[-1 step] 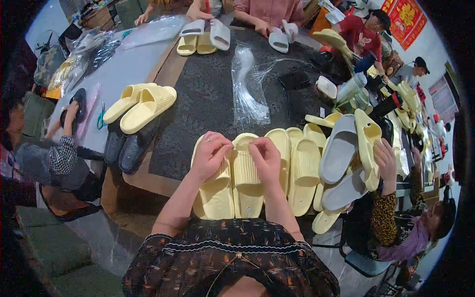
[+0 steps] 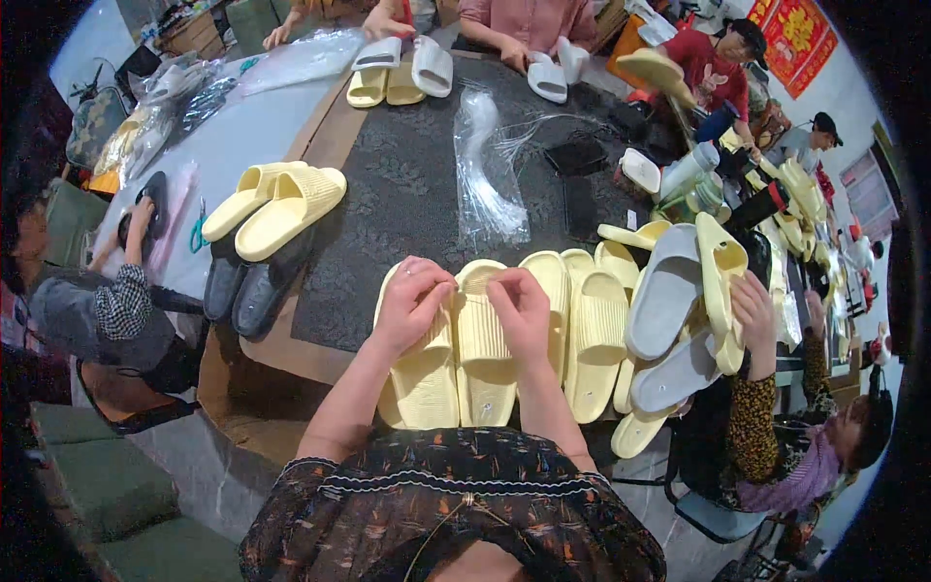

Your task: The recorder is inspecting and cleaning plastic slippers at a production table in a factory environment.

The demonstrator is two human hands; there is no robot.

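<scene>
OK, we have a black-covered table (image 2: pixel 388 213), a row of yellow slippers (image 2: pixel 596 339) along its near edge, grey slippers (image 2: pixel 664 291) piled at the right. Clear bag (image 2: pixel 485 175) lies mid-table. One ribbed yellow slipper (image 2: pixel 483 369) sits straight ahead of us, strap end away. Our left hand (image 2: pixel 417 306) and right hand (image 2: pixel 522 310) flank its strap, fingers pinched narrow; can't tell if we're gripping anything.

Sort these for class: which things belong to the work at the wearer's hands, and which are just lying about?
At work:
- left hand
- right hand
- yellow slippers at both hands

Seemingly just lying about:
- teal scissors
- pale bottle
- dark slippers
</scene>
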